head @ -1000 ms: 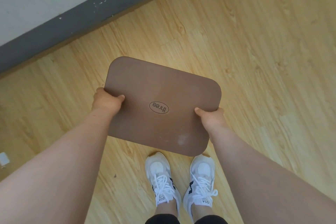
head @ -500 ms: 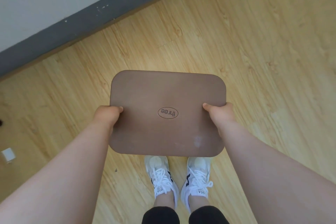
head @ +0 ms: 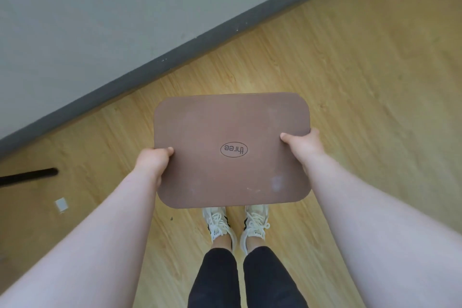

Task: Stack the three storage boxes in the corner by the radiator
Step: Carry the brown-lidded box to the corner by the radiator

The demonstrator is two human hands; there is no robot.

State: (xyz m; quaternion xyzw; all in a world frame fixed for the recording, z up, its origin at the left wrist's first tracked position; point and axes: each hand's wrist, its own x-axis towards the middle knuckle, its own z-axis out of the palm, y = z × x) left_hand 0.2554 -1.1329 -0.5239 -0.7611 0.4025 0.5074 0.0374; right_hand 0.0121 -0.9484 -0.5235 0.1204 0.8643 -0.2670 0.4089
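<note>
I hold a brown storage box (head: 232, 132) in front of me, above my feet; only its flat lid with rounded corners and an oval "three" logo shows. My left hand (head: 153, 162) grips its left edge with the thumb on top. My right hand (head: 303, 144) grips the right edge the same way. The box's sides and whatever is below it are hidden. No other box and no radiator are in view.
A grey wall with a dark skirting board (head: 155, 67) runs diagonally across the upper left. Wood-look floor (head: 350, 82) spreads to the right. A black bar (head: 30, 175) and a small white object (head: 60, 204) lie on the floor at left. My white shoes (head: 236, 225) stand below the box.
The box has turned clockwise to sit square to me and has shifted right. The wall fills more of the view, and a black bar has come into sight at left.
</note>
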